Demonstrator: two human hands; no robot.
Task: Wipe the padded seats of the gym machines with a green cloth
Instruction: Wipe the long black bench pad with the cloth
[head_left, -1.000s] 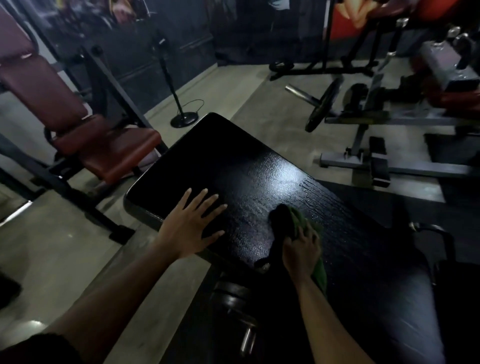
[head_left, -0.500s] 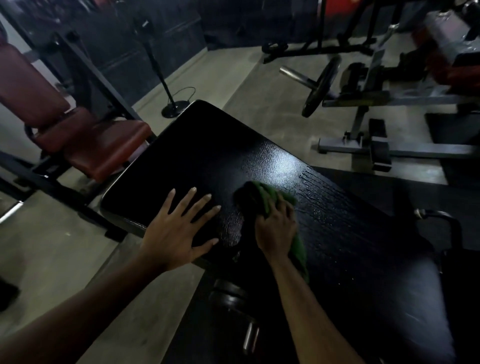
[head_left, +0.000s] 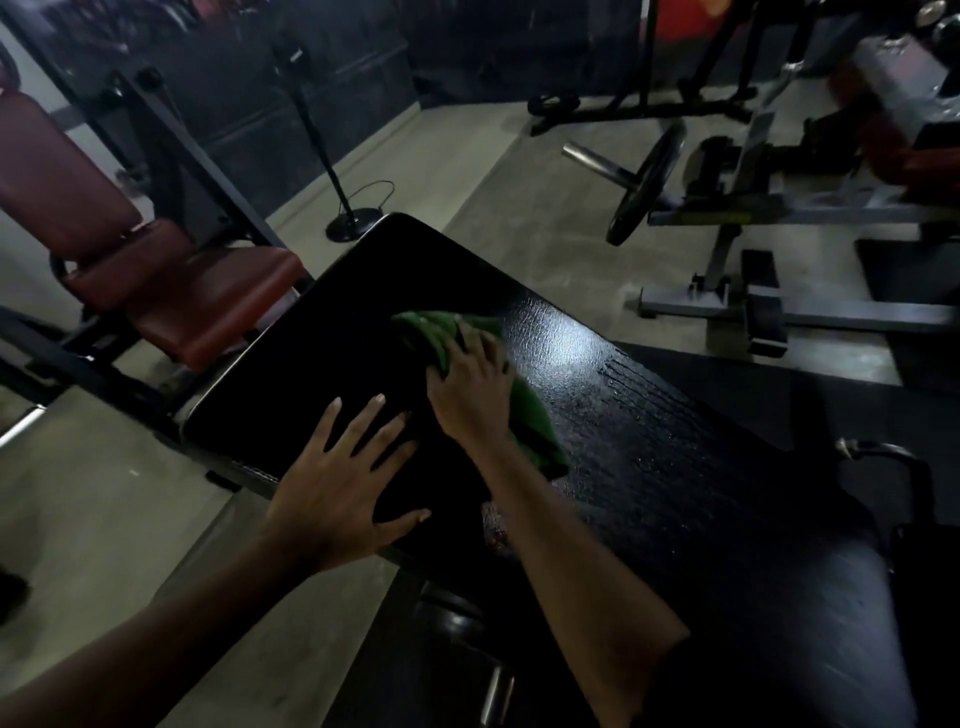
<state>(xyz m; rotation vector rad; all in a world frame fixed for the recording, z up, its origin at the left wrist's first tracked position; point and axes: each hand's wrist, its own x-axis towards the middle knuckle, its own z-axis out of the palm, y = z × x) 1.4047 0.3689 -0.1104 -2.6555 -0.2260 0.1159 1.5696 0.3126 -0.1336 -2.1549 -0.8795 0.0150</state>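
Note:
A long black padded bench seat (head_left: 649, 415) runs from the middle of the view to the lower right. A crumpled green cloth (head_left: 441, 332) lies on its left half, partly under my right hand (head_left: 472, 389), whose fingers press it onto the pad. My left hand (head_left: 343, 478) rests flat on the near left edge of the pad, fingers spread, just beside the right hand. The pad's surface gleams with a damp sheen to the right of the cloth.
A red padded bench (head_left: 208, 306) on a dark frame stands at the left. A grey machine with a weight plate (head_left: 649, 182) stands at the back right. A floor stand with a round base (head_left: 353, 218) is behind the bench. Concrete floor (head_left: 104, 519) surrounds it.
My right hand has slid the green cloth along the pad toward its far left end. My left hand has stayed flat on the near edge.

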